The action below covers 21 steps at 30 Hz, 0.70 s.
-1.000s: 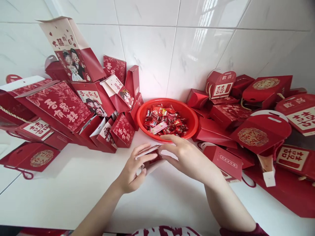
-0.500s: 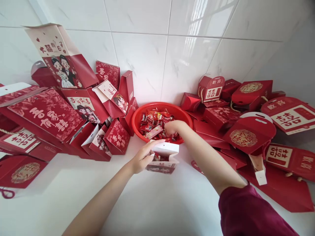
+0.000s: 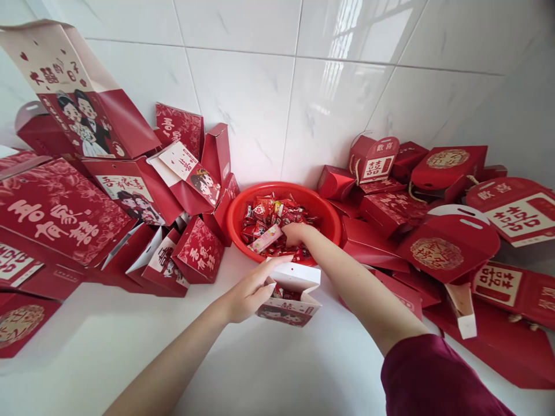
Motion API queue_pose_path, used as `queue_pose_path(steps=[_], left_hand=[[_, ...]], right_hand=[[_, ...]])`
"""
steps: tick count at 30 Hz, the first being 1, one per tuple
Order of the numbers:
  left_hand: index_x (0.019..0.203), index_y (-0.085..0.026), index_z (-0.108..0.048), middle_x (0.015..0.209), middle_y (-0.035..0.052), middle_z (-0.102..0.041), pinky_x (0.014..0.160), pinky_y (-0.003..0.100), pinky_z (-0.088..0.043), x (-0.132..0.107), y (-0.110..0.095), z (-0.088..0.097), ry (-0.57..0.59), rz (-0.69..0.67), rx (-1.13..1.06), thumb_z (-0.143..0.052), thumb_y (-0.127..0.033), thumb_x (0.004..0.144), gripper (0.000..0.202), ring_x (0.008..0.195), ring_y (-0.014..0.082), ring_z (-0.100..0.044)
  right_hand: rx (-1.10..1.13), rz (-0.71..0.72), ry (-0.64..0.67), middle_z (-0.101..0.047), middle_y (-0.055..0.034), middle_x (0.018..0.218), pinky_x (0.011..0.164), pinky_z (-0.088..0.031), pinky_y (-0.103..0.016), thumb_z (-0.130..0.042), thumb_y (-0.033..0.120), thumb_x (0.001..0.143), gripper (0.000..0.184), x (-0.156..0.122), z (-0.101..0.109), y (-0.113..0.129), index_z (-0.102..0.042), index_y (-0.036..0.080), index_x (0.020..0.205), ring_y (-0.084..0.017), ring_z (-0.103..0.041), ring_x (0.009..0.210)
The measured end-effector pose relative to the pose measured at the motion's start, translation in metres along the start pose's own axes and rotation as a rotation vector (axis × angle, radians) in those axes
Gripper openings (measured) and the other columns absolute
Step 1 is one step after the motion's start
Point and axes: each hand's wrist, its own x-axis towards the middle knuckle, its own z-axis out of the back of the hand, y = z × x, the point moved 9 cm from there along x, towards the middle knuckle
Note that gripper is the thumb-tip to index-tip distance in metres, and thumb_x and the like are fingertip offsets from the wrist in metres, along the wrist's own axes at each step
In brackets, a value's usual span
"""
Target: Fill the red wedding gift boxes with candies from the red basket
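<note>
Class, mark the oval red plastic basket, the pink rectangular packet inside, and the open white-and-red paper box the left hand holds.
Basket (image 3: 333, 223), head view: right rim.
Packet (image 3: 265, 238), head view: upward face.
Paper box (image 3: 288, 315), head view: printed front.

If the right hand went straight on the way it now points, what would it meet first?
Most likely the wrapped sweets in the red basket: the right hand points down among them, with the pink packet close on its left. Its fingertips are hidden, so which piece comes first is unclear.
</note>
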Motion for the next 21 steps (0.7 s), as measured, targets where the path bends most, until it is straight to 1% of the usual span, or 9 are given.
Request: queue_pose_path(steps=[5,9,11,13,15,17,18,20,21], left_hand=[[0.151,-0.026,-0.028,0.150,0.0092,-0.041,0.105,0.042,-0.042,0.000,-0.004,0.003,-0.016,0.017,-0.005,-0.040,-0.023,0.093,0.059,0.110,0.0233,-0.058],[0.150,-0.025,-0.031,0.149,0.0094,-0.042,0.110,0.044,-0.037,0.000,-0.010,-0.001,0.001,-0.004,0.041,-0.041,-0.023,0.093,0.057,0.121,0.0264,-0.053],[0.149,-0.023,-0.031,0.147,0.0106,-0.044,0.110,0.045,-0.037,-0.004,-0.010,-0.003,-0.053,-0.043,0.068,-0.039,-0.025,0.094,0.056,0.125,0.0279,-0.051],[0.149,-0.021,-0.032,0.147,0.0115,-0.043,0.110,0.046,-0.038,-0.010,-0.008,-0.003,-0.160,-0.097,0.079,-0.037,-0.029,0.095,0.054,0.127,0.0290,-0.049],[0.148,-0.020,-0.032,0.148,0.0117,-0.042,0.109,0.046,-0.038,-0.018,-0.007,-0.005,-0.255,-0.139,0.099,-0.035,-0.031,0.095,0.054,0.130,0.0300,-0.046],[0.148,-0.020,-0.032,0.149,0.0117,-0.041,0.110,0.045,-0.037,-0.024,-0.006,-0.006,-0.301,-0.149,0.138,-0.036,-0.032,0.095,0.054,0.132,0.0304,-0.044],[0.149,-0.021,-0.031,0.149,0.0116,-0.041,0.110,0.045,-0.037,-0.025,-0.005,-0.006,-0.305,-0.130,0.149,-0.036,-0.032,0.095,0.055,0.130,0.0300,-0.046],[0.151,-0.022,-0.027,0.149,0.0109,-0.042,0.109,0.045,-0.038,-0.023,0.000,-0.005,-0.291,-0.057,0.136,-0.035,-0.031,0.097,0.055,0.123,0.0277,-0.052],[0.151,-0.023,-0.025,0.149,0.0105,-0.041,0.109,0.044,-0.039,-0.021,0.001,-0.003,-0.282,-0.027,0.116,-0.034,-0.030,0.098,0.055,0.122,0.0268,-0.053]], right_hand=[[0.071,0.037,-0.089,-0.061,-0.0094,0.122,0.092,-0.051,-0.044,-0.060,0.033,0.093,0.032,-0.012,0.012,-0.008,-0.060,0.015,0.120,-0.022,-0.061,0.106],[0.130,0.033,-0.179,-0.063,-0.0102,0.120,0.092,-0.050,-0.042,-0.054,0.035,0.097,0.031,-0.034,0.025,-0.003,-0.060,0.014,0.119,-0.021,-0.063,0.105],[0.154,0.012,-0.238,-0.064,-0.0139,0.122,0.093,-0.049,-0.039,-0.048,0.032,0.099,0.032,-0.047,0.031,0.000,-0.059,0.012,0.122,-0.023,-0.063,0.107],[0.174,-0.019,-0.314,-0.063,-0.0183,0.123,0.093,-0.047,-0.037,-0.041,0.027,0.101,0.035,-0.063,0.039,0.001,-0.057,0.010,0.127,-0.026,-0.062,0.109],[0.183,-0.059,-0.395,-0.063,-0.0204,0.124,0.091,-0.047,-0.039,-0.033,0.026,0.102,0.039,-0.086,0.050,0.001,-0.053,0.011,0.131,-0.030,-0.062,0.111],[0.198,-0.065,-0.511,-0.064,-0.0184,0.124,0.090,-0.047,-0.040,-0.028,0.029,0.103,0.041,-0.119,0.066,0.004,-0.052,0.015,0.133,-0.031,-0.061,0.113],[0.216,-0.036,-0.585,-0.064,-0.0155,0.125,0.092,-0.046,-0.039,-0.027,0.031,0.104,0.040,-0.138,0.075,0.008,-0.052,0.018,0.133,-0.029,-0.060,0.115],[0.346,0.160,-0.797,-0.066,-0.0088,0.122,0.095,-0.045,-0.034,-0.033,0.034,0.104,0.035,-0.185,0.095,0.025,-0.057,0.022,0.127,-0.023,-0.061,0.114],[0.426,0.289,-0.847,-0.067,-0.0059,0.121,0.095,-0.045,-0.032,-0.035,0.035,0.104,0.033,-0.204,0.098,0.036,-0.059,0.023,0.124,-0.021,-0.062,0.112]])
